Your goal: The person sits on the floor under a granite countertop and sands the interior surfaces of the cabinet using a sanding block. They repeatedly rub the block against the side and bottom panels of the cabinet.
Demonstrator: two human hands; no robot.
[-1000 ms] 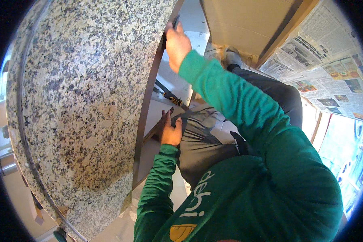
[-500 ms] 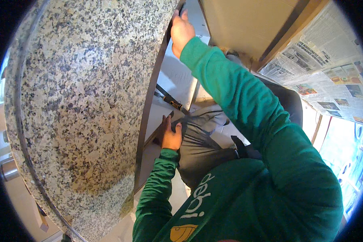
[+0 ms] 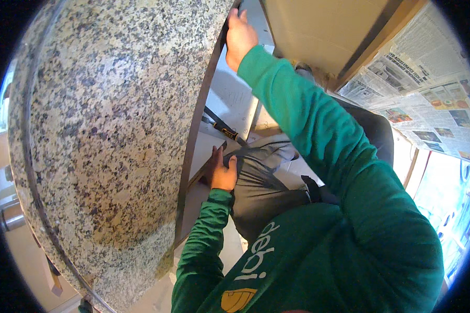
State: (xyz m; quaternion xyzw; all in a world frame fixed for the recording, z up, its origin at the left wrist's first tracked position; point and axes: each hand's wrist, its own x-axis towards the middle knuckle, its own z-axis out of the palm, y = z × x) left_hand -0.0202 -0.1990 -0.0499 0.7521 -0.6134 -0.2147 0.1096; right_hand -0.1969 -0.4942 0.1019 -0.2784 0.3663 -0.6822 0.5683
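My right hand (image 3: pixel 241 39) reaches to the far end of the granite countertop (image 3: pixel 104 115). Its fingers close over the dark edge strip (image 3: pixel 203 93) along the counter's right side; part of the grip is hidden. Lower down, my left hand (image 3: pixel 223 171) is beside my bent knee, with thumb and fingers apart. Its fingertips come close to a small dark tip that I cannot make out, and nothing shows clearly in the palm. Just beyond that hand lies a tool with a black and yellow handle (image 3: pixel 226 130), slanting on a pale surface under the counter's edge.
Newspaper sheets (image 3: pixel 397 83) cover a panel at the right, with a wooden edge (image 3: pixel 378 44) alongside. A tan board (image 3: pixel 318 31) stands at the back. Metal cylinders (image 3: pixel 11 215) show past the counter's left rim. My legs (image 3: pixel 269 201) are close against the counter.
My right hand has shifted slightly up and to the right along the dark edge. The left hand stays by the knee, and the tool has not visibly moved.
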